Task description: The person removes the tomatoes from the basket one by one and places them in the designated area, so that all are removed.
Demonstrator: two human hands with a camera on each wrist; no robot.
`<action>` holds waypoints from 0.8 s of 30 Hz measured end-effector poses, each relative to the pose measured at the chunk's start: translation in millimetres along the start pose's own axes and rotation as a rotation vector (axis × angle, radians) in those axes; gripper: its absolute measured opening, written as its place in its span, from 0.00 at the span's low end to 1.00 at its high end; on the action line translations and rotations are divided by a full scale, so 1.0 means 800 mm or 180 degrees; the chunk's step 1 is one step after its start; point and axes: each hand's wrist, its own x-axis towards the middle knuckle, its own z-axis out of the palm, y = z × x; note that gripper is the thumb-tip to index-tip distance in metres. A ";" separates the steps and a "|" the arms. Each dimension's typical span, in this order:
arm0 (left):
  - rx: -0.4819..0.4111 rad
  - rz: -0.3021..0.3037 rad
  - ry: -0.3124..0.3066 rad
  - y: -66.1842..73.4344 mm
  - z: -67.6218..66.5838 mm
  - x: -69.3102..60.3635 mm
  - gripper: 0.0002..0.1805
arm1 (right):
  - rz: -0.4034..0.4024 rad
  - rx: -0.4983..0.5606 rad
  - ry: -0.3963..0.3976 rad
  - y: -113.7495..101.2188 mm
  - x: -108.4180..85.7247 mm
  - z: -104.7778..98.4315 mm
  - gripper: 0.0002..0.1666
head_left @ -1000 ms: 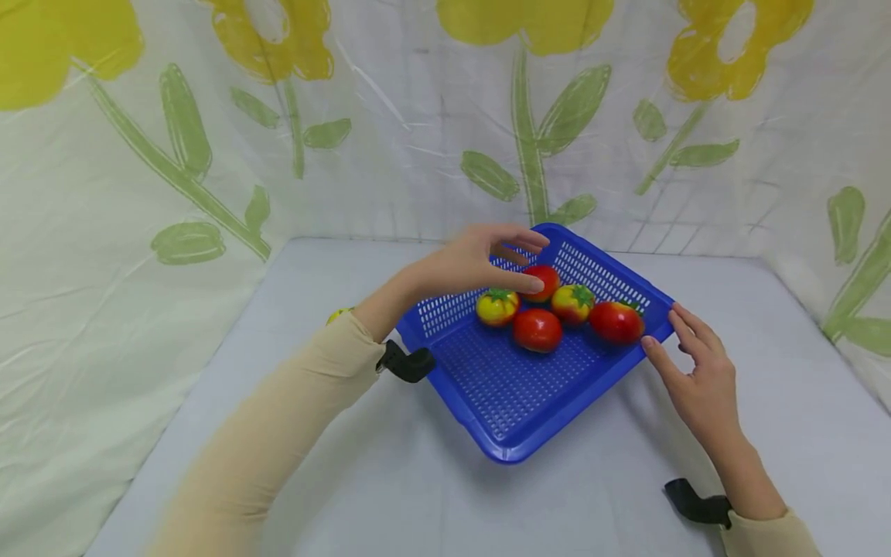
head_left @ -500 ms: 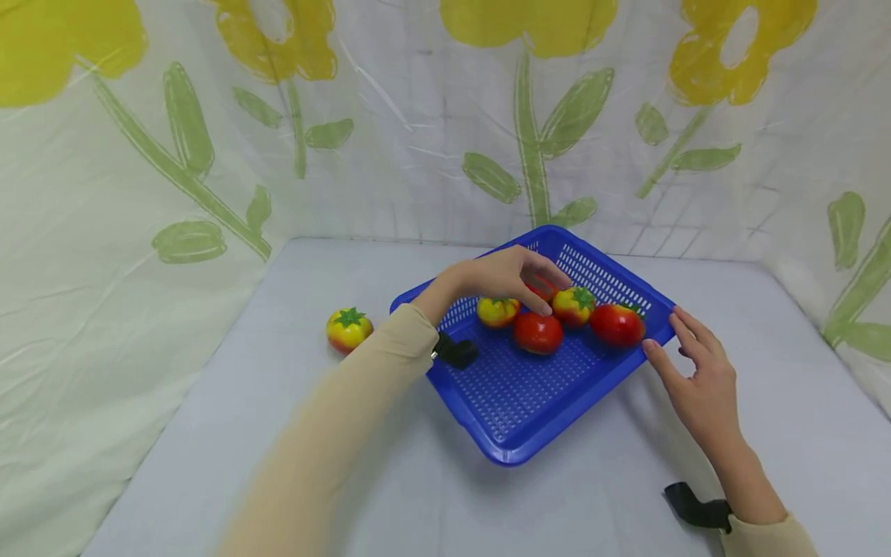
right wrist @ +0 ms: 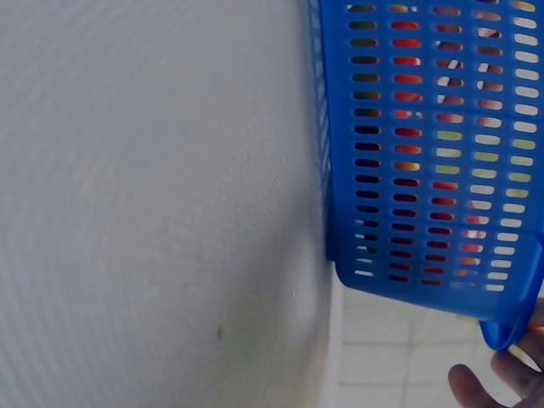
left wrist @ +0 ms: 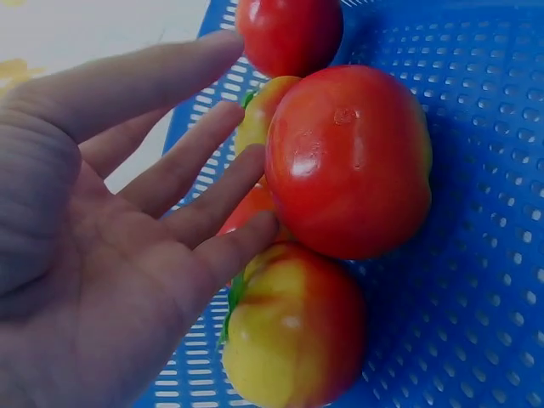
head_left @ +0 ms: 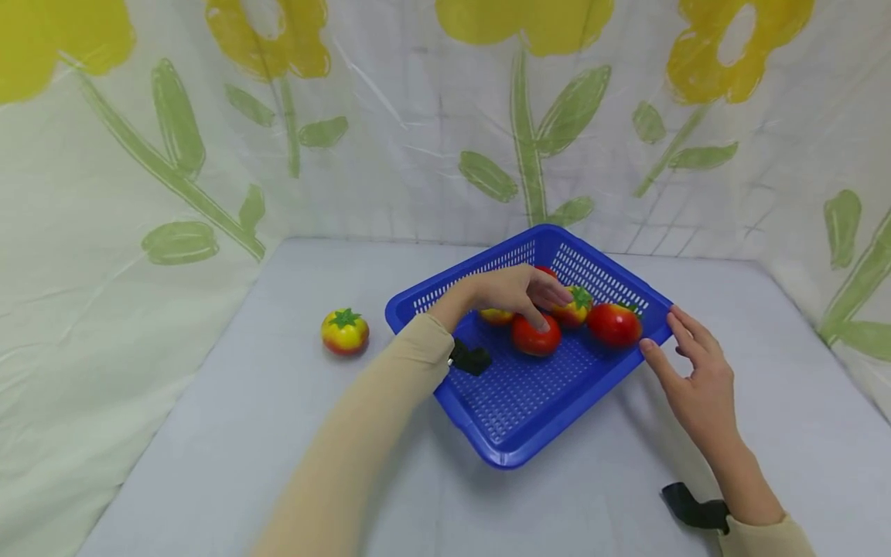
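A blue perforated plastic basket (head_left: 501, 398) sits turned at an angle, holding several shiny tomatoes. My left hand (head_left: 518, 294) hovers over them, its fingers spread and loosely bent. Below its thumb lies a red tomato (head_left: 532, 342); in the left wrist view the fingertips come close to this red tomato (left wrist: 353, 166), contact unclear, with a yellow-red tomato (left wrist: 297, 331) beside it. A leafy yellow-red tomato (head_left: 574, 311) and a red tomato (head_left: 614, 325) lie to the right. My right hand (head_left: 703, 387) holds the basket's right corner between thumb and fingers.
One yellow-red tomato (head_left: 345, 333) with a green leafy top lies on the pale table (head_left: 271, 433), left of the basket. A white sheet (head_left: 404, 186) printed with yellow flowers hangs behind and around the table.
My left hand has moved right and down over the tomatoes inside the basket. The tomato on the table, mostly behind my arm before, is now uncovered. My right hand stays at the corner.
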 end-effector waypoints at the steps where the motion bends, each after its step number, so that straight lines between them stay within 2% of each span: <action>1: -0.0006 0.0003 -0.0029 0.000 0.000 0.000 0.30 | -0.0010 0.0002 0.0005 0.000 0.000 0.000 0.36; 5: 0.0014 -0.0052 -0.0105 0.000 0.002 0.004 0.31 | -0.0044 0.0018 0.0005 -0.001 0.002 -0.001 0.36; 11: 0.0139 -0.0044 -0.0320 -0.003 0.010 0.013 0.34 | -0.0007 -0.0008 -0.0030 0.000 0.001 -0.001 0.36; 20: 0.0319 -0.0494 -0.0428 0.000 0.023 0.024 0.27 | 0.0045 -0.0044 -0.0065 0.002 0.002 0.000 0.37; 24: 0.0294 -0.0512 -0.0519 -0.001 0.029 0.032 0.24 | 0.0073 -0.0074 -0.0067 0.002 0.001 0.000 0.37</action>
